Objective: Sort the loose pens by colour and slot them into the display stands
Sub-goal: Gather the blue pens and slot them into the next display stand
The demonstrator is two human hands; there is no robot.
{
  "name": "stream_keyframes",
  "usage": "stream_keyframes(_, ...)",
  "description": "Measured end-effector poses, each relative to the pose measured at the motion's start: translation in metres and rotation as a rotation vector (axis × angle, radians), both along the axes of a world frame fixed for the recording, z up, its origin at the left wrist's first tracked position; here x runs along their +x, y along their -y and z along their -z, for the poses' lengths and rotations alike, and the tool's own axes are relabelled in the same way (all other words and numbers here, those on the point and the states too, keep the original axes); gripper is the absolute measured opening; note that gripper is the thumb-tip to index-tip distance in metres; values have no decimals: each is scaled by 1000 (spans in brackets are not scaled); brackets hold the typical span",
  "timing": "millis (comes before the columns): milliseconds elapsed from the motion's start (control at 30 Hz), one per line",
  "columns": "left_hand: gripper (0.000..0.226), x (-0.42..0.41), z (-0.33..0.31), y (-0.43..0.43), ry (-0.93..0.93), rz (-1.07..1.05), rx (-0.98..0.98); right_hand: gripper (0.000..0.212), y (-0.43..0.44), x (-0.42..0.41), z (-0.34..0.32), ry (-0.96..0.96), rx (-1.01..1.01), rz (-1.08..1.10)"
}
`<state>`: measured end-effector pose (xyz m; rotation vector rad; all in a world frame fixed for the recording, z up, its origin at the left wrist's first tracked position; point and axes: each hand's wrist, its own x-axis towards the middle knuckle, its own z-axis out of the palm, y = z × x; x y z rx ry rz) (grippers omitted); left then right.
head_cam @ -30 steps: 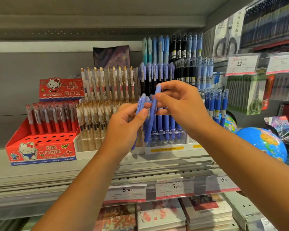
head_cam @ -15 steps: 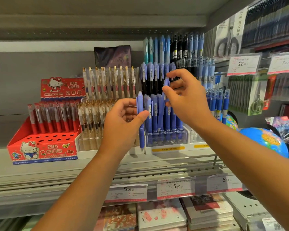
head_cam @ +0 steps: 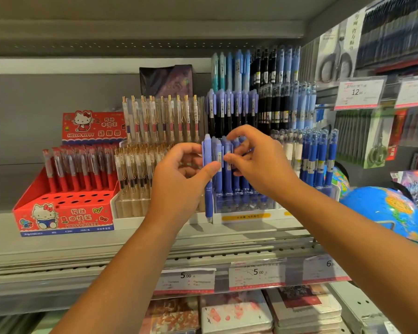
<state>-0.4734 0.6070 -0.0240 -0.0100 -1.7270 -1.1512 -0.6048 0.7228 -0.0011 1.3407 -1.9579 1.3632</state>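
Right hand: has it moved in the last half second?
Yes. The right hand has come down towards the clear stand: it was up at the purple-capped row behind and now sits at the tops of the front row.

left hand (head_cam: 179, 179) pinches one loose blue pen (head_cam: 208, 179) upright, tip down, just in front of the clear display stand (head_cam: 244, 203). right hand (head_cam: 263, 165) sits with curled fingers at the tops of the blue pens (head_cam: 228, 174) slotted in that stand; grip not discernible.
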Motion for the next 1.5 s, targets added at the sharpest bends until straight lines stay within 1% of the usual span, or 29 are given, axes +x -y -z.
stream_keyframes(200, 30, 2, 0, -2, 31, 17, -2, 29, -5, 1, -2, -62, 86, 38)
stream_keyframes(333, 30, 2, 0, -3, 64, 90, 64, 33, -10, 8, -3, -88, 45, 102)
stream_keyframes(433, 24, 1, -1, -4, 73, 170, 114, 30, -15, 20, -9, -7, -18, 21)
stream_keyframes(567, 25, 1, 0, -6, 84, 235, 63, 21, -18, 37, -20, 104, -14, -137)
stream_keyframes(667, 27, 3, 2, -7, 97, 246, 8, 20, -19, 43, -22, 60, 31, -134)
stream_keyframes(767, 27, 4, 3, -9, 114, 237, -33, 18, -23, 42, -21, 65, 17, -126)
stream_keyframes(867, 30, 5, 3, -11, 105, 125, -153, 19, -28, 36, -20, 106, -45, -122)
stream_keyframes(933, 29, 4, 2, -11, 76, 27, -244, 23, -32, 30, -19, 122, -81, -100)
stream_keyframes(1000, 29, 3, 1, -11, 53, -123, -352, 26, -37, 23, -20, 147, -123, -87)
stream_keyframes(1067, 33, 0, -2, -11, 73, -314, -504, 24, -41, 16, -21, 176, -169, -82)
stream_keyframes(1133, 47, -3, -5, -10, 145, -483, -691, 21, -43, 9, -23, 174, -207, -54)
stream_keyframes(1200, 66, -7, -9, -7, 247, -589, -847, 21, -42, 3, -24, 164, -240, -22)
stream_keyframes(1300, 88, -13, -18, 1, 428, -646, -923, 22, -38, -1, -25, 155, -269, 5)
stream_keyframes(1367, 94, -18, -20, 4, 492, -654, -959, 21, -35, -2, -24, 137, -283, 12)
stream_keyframes(1433, 95, -22, -17, 6, 492, -673, -987, 22, -33, -2, -24, 106, -294, 27)
stream_keyframes(1500, 94, -24, -13, 7, 451, -701, -1001, 23, -32, -2, -25, 54, -292, 51)
